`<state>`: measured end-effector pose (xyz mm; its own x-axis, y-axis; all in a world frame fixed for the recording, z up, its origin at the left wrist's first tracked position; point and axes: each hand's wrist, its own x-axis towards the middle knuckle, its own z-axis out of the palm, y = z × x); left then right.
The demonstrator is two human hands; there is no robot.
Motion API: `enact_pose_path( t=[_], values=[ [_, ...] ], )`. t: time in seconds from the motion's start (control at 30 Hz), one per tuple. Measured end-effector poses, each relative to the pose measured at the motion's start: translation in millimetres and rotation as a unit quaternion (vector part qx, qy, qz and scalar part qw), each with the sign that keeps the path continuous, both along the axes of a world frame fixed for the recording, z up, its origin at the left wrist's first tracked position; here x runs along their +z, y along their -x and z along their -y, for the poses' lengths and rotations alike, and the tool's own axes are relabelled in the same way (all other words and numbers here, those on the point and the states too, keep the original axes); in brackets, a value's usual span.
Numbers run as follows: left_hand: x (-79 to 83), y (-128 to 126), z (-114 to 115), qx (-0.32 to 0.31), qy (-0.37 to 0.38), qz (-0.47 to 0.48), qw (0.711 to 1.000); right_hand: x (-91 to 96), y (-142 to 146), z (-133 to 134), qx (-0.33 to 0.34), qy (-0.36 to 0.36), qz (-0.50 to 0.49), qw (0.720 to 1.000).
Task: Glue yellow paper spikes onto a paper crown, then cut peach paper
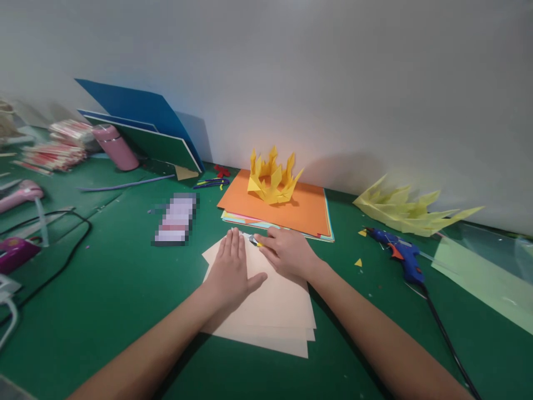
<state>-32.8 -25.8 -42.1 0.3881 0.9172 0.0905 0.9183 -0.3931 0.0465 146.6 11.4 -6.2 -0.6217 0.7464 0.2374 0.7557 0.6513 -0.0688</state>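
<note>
My left hand (232, 268) lies flat, fingers together and stretched out, pressing on a small stack of cream paper sheets (275, 311) on the green table (116, 289). My right hand (287, 253) is closed around a small yellow-handled cutter (255, 240), its tip at the top edge of the cream paper, just right of my left fingertips. Behind both hands lies a stack of coloured paper topped by an orange sheet (300, 214), with a folded yellow paper crown shape (272, 178) standing on it.
A blue glue gun (400, 255) with a black cord lies to the right, near pale yellow folded paper (403, 208) and a light green sheet (483, 278). Blue and green boards (145, 128), a pink bottle (114, 145), pens (212, 182) and cables sit to the left.
</note>
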Motion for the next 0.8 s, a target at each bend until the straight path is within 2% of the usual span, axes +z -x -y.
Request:
enact_pose_path(
  t=[0.27,0.4,0.63,0.73,0.8],
  values=[
    [3.4,-1,2,0.012,0.009,-0.002,1.0,-0.2,2,2,-0.011,-0.014,0.005,1.0],
    [8.5,-4,4,0.037,0.002,-0.003,0.999,0.0,-14,-1,-0.037,-0.054,-0.003,0.998],
    [20.6,-7,6,0.022,0.036,0.001,0.999,-0.1,-44,-2,-0.113,-0.109,0.003,0.988],
    [24.5,-7,7,0.024,0.031,0.004,0.999,-1.9,-40,9,-0.098,-0.12,-0.028,0.987],
    [26.5,-8,8,0.023,0.019,0.008,1.0,-4.5,-35,21,-0.062,-0.089,-0.048,0.993]
  ],
)
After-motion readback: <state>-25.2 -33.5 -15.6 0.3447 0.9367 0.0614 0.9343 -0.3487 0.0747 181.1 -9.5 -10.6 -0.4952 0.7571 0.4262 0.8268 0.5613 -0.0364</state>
